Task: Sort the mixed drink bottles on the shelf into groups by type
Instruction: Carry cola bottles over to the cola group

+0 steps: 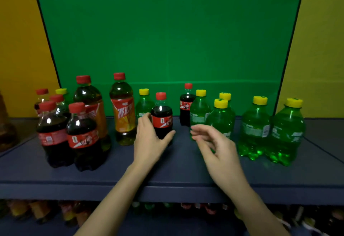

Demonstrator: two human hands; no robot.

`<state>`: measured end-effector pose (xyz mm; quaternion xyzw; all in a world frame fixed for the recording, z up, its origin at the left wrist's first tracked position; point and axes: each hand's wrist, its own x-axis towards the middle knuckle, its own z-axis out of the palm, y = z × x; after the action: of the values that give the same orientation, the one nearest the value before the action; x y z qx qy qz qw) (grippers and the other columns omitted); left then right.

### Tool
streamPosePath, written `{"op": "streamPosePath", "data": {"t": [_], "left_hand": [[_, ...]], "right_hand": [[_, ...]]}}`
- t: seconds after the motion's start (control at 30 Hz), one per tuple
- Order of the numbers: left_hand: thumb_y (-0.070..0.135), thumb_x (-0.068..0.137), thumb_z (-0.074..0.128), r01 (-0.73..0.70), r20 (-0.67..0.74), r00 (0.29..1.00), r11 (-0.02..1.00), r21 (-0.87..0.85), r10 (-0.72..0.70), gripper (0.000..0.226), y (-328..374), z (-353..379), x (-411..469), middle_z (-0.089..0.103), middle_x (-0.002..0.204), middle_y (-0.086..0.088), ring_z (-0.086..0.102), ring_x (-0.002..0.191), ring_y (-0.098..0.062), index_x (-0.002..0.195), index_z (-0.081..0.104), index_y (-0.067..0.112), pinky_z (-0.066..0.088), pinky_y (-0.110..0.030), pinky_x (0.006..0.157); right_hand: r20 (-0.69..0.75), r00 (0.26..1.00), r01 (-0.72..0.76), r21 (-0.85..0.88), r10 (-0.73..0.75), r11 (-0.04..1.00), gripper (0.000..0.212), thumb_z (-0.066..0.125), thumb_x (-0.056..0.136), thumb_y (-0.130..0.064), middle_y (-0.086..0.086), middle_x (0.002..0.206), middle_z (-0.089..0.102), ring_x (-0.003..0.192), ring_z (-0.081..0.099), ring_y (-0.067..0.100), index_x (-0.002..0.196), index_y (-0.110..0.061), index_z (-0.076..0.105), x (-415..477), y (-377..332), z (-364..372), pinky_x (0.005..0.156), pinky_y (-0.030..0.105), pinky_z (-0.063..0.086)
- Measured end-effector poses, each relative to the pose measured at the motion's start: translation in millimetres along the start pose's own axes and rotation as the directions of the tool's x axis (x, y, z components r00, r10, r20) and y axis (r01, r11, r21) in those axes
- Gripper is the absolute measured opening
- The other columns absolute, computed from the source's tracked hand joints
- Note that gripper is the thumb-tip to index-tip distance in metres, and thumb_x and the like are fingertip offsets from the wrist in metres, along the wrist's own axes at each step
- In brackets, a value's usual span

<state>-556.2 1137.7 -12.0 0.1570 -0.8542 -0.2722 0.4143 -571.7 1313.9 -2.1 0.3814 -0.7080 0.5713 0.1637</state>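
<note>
- The left hand [149,138] is wrapped around a small cola bottle [161,119] with a red cap — thumb on its right side, fingers round its left — and the bottle stands upright on the dark blue shelf [167,176].
- The right hand [214,142] hangs loose and empty, fingers spread and slightly blurred, just in front of a green bottle [199,111] with a yellow cap; I cannot tell whether it touches it.
- Just left of the left hand stands a tall tea bottle [123,109] with an orange-red label; a second, larger tea bottle [91,109] sits further left.
- Beyond that, far left of the left hand, a cluster of cola bottles [65,133] stands together, with one yellow-capped green bottle [64,95] at the back of the group.
- Behind the left hand's fingers is another green bottle [144,103].
- Between the two hands, further back, stands a slim cola bottle [186,105].
- To the right of the right hand stand four more green bottles [260,129] — two close by, two nearer the shelf's front edge.
- A green backdrop [167,40] rises behind the shelf.
</note>
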Motion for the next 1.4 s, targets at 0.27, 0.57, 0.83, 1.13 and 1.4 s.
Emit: {"op": "streamPosePath", "data": {"t": [0.27,0.57,0.83,1.13,1.4], "left_hand": [[0.045,0.074,0.072,0.026,0.166,0.986,0.999,0.036,-0.031,0.071,-12.6,4.5,22.9,0.052,0.124,-0.008,0.056,0.111,-0.032,0.122,0.033,0.011,0.047,-0.039,0.082],[0.032,0.079,0.070,0.083,0.232,0.971,0.991,-0.107,-0.057,0.062,-26.2,-1.2,32.5,0.049,0.130,-0.010,0.053,0.115,-0.031,0.121,0.030,0.010,0.045,-0.039,0.088],[0.024,0.077,0.073,0.106,0.226,0.972,0.973,-0.204,-0.059,0.068,-30.3,0.3,33.4,0.045,0.133,-0.008,0.048,0.121,-0.026,0.126,0.028,0.009,0.041,-0.033,0.094],[0.021,0.071,0.079,0.151,0.198,0.976,0.939,-0.308,-0.092,0.063,-35.2,-2.2,34.3,0.052,0.124,-0.004,0.053,0.112,-0.020,0.113,0.032,0.018,0.041,-0.026,0.089],[0.020,0.068,0.081,0.151,0.163,0.982,0.908,-0.392,-0.093,0.062,-33.2,-13.9,21.6,0.057,0.113,0.002,0.057,0.104,-0.015,0.111,0.036,0.022,0.047,-0.032,0.092]], "right_hand": [[0.041,0.966,-0.255,-0.009,0.256,0.967,0.048,0.036,0.098,-0.009,0.005,0.149,0.032,0.136,0.032,0.014,0.144,-0.011,0.026,59.6,22.4,69.8,0.111,0.024,0.024],[-0.021,0.903,-0.428,-0.107,0.429,0.897,0.063,0.032,0.099,-0.010,0.010,0.157,-0.006,0.144,-0.001,0.020,0.146,-0.006,-0.009,104.1,56.3,96.8,0.112,0.023,0.003],[-0.193,0.813,-0.571,-0.086,0.549,0.816,0.082,0.055,0.090,-0.011,0.020,0.152,0.015,0.140,0.018,0.031,0.144,0.003,-0.005,136.8,82.4,100.5,0.110,0.031,0.017],[-0.254,0.795,-0.595,-0.150,0.551,0.789,0.070,0.069,0.081,-0.020,0.022,0.137,0.035,0.125,0.039,0.036,0.131,0.003,0.027,141.5,100.6,108.0,0.098,0.038,0.034],[-0.168,0.751,-0.633,0.092,0.639,0.768,0.062,0.075,0.073,-0.009,0.020,0.122,0.054,0.110,0.055,0.033,0.119,0.003,0.036,126.2,87.5,110.7,0.095,0.046,0.046]]}}
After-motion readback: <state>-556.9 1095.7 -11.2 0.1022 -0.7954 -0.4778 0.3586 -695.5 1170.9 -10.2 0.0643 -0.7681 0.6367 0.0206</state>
